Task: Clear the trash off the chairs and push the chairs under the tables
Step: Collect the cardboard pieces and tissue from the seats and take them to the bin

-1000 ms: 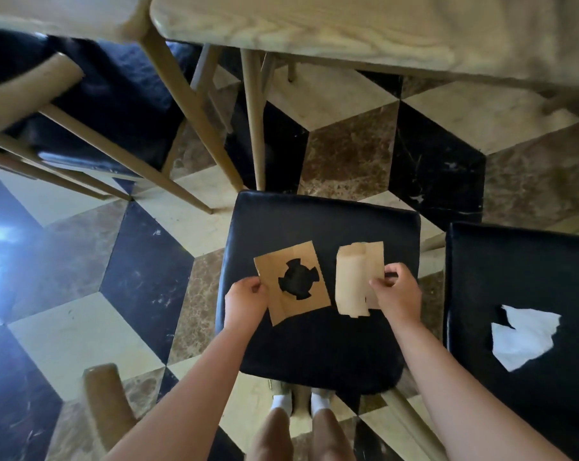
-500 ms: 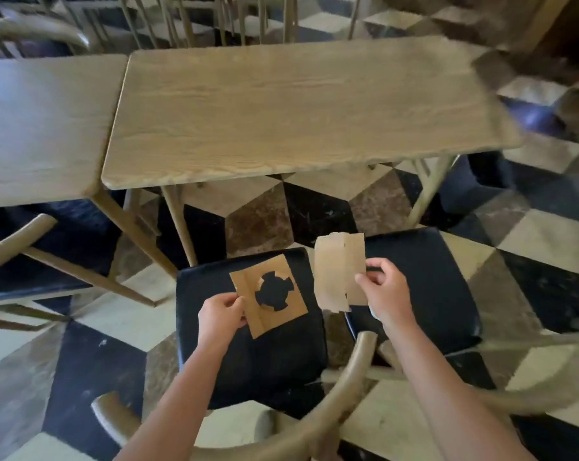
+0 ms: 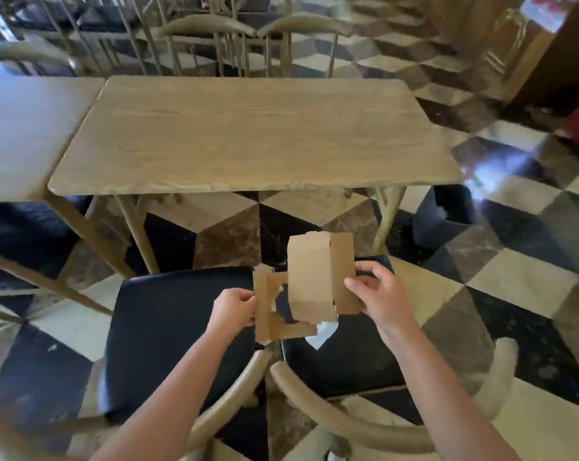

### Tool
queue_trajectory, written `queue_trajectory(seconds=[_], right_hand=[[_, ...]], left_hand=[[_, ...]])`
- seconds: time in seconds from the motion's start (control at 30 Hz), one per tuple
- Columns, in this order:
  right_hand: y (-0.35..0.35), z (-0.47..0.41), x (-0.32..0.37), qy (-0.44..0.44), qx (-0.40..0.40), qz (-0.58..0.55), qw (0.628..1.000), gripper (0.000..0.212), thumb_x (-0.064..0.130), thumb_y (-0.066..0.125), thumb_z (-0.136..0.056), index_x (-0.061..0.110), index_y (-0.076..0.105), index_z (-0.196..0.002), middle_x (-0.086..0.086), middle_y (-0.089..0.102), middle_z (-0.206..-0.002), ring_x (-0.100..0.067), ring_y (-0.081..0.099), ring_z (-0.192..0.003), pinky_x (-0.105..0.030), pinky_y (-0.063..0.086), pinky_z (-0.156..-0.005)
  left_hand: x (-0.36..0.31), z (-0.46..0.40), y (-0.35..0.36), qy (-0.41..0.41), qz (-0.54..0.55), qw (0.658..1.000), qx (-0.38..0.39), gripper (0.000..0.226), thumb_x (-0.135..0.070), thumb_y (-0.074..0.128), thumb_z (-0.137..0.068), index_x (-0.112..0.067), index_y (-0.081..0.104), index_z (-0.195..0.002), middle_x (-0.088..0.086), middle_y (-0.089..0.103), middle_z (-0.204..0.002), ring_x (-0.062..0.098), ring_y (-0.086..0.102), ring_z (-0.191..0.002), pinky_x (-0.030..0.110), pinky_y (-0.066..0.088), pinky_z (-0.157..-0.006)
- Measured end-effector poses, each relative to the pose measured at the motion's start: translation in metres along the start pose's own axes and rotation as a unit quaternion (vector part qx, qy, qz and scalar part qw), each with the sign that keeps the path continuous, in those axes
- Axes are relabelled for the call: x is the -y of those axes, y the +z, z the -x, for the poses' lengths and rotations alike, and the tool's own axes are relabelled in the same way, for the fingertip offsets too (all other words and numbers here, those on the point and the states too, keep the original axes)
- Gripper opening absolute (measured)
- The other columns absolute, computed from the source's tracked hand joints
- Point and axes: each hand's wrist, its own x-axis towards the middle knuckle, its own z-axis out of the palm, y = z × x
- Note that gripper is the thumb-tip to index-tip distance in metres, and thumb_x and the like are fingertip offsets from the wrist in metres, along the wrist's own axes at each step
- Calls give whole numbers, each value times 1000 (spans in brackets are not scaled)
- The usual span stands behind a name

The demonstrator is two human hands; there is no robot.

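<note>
My left hand pinches a brown cardboard piece with a cut-out hole by its left edge. My right hand grips a folded brown cardboard piece, held in front of the first one so they overlap. Both pieces hang in the air above the gap between two black-seated chairs. The left chair seat is bare. On the right chair seat lies a white scrap of paper, partly hidden by the cardboard. A wooden table stands just beyond the chairs.
A second wooden table adjoins on the left, with another chair beneath it. A dark bin stands on the floor by the table's right legs. More chairs line the far side. The floor is checkered marble.
Both hands lifted the two cardboard pieces off the left chair seat and brought them together, now overlapping. The view rose from the seat to the whole table.
</note>
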Motion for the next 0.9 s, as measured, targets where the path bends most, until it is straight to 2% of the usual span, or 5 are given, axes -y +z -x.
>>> queue_trajectory(seconds=[0.17,0.43,0.63,0.73,0.9], right_hand=[[-56,-36,-2,-1,69,24,997,19,13,64,-86,31,58,-90,-3,67,-91,-16,62,-88,-39,53,-78],[-77,-90,-46,74,157,-8,985,15,9,61,-87,18,60,-99,-10,71,-90,-21,66,-84,-38,55,-71],[-70,-138,-107,128,134,16,983,14,10,60,-88,20,60,-97,-5,69,-89,-18,65,-84,-34,55,-71],[-57,-159,-135,141,129,59,980,14,12,59,-88,26,57,-91,3,65,-87,-12,62,-83,-26,51,-65],[-28,-180,-182,153,106,94,978,12,11,60,-88,20,55,-94,7,62,-82,-6,58,-76,-20,43,-59]], left_hand=[[-23,6,65,-36,17,999,-2,20,-11,52,-91,-5,72,-88,13,72,-88,19,70,-78,29,58,-67],[-29,-14,117,-102,136,985,22,19,-10,47,-95,-12,65,-99,5,69,-90,16,68,-81,30,57,-71],[0,-66,137,-174,189,966,40,22,-13,49,-95,-4,64,-109,17,68,-103,26,67,-93,36,57,-78],[15,-84,144,-196,180,963,35,19,-13,49,-95,-5,64,-103,18,67,-106,28,65,-96,39,56,-81],[29,-112,152,-198,139,970,-5,16,-18,47,-96,-13,61,-101,11,63,-108,25,60,-103,41,53,-87]])
